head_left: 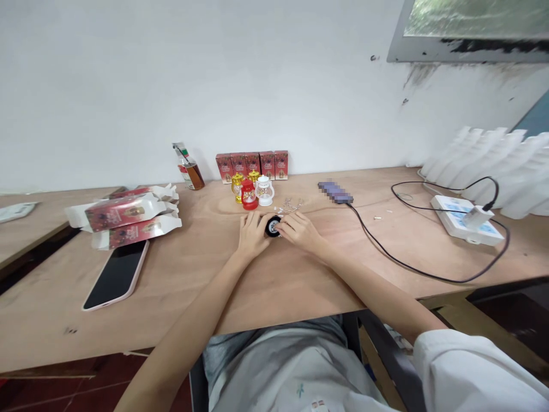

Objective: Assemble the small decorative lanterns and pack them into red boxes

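Both my hands rest on the wooden table [266, 286] around a small black round object [272, 225]. My left hand [252, 233] cups it from the left with curled fingers. My right hand [298, 230] pinches at its right side. Just behind stand three tiny lanterns: a gold lantern [237, 187], a red lantern [249, 195] and a white lantern [264, 190]. Small metal bits [291, 204] lie to their right.
A row of red boxes [252, 164] lines the wall, with a small bottle [189, 167] to its left. Flattened red-and-white cartons [128, 216] and a phone [116, 274] lie at left. At right a blurred device [335, 192] is cabled to a power strip [466, 218].
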Demonstrator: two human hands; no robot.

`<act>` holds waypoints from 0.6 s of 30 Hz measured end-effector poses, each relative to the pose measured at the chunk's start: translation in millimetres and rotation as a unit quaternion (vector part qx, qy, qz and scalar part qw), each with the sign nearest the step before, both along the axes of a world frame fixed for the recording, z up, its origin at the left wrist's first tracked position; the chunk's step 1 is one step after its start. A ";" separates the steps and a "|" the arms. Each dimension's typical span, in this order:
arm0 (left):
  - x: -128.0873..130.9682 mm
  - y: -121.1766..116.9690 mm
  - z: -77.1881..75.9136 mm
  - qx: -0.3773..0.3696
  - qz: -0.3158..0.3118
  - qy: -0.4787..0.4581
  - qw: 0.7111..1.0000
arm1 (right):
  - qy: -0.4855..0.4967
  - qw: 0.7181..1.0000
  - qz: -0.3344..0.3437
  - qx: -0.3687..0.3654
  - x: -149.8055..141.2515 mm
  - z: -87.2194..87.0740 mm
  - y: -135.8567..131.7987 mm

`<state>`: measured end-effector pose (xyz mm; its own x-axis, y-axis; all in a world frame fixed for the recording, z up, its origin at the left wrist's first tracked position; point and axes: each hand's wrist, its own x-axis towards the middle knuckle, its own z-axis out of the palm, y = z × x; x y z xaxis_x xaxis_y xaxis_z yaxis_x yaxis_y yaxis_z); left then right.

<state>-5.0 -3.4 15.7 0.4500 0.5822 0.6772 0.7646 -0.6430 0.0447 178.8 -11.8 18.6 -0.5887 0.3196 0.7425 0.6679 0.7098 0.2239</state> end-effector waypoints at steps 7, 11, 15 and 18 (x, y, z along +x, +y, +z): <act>-0.6 0.7 -0.3 0.009 -0.004 0.018 1.000 | 0.021 0.999 -0.002 -0.036 -3.3 -0.5 -2.5; -0.5 0.7 -1.6 0.027 -0.001 0.031 0.999 | 0.104 0.991 -0.019 -0.077 -5.2 -2.7 -4.6; 0.0 0.0 -2.4 0.049 0.001 0.041 0.998 | 0.134 0.987 -0.022 -0.091 -7.0 -4.8 -6.3; 0.7 -0.5 -2.0 0.053 0.004 0.045 0.998 | 0.119 0.989 -0.024 -0.083 -8.1 -5.0 -7.9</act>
<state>-4.3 -4.0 13.7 0.5072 0.5137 0.6920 0.7674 -0.6346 -0.0914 170.7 -19.6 13.6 -0.3842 0.4710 0.7941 0.7209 0.6904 -0.0607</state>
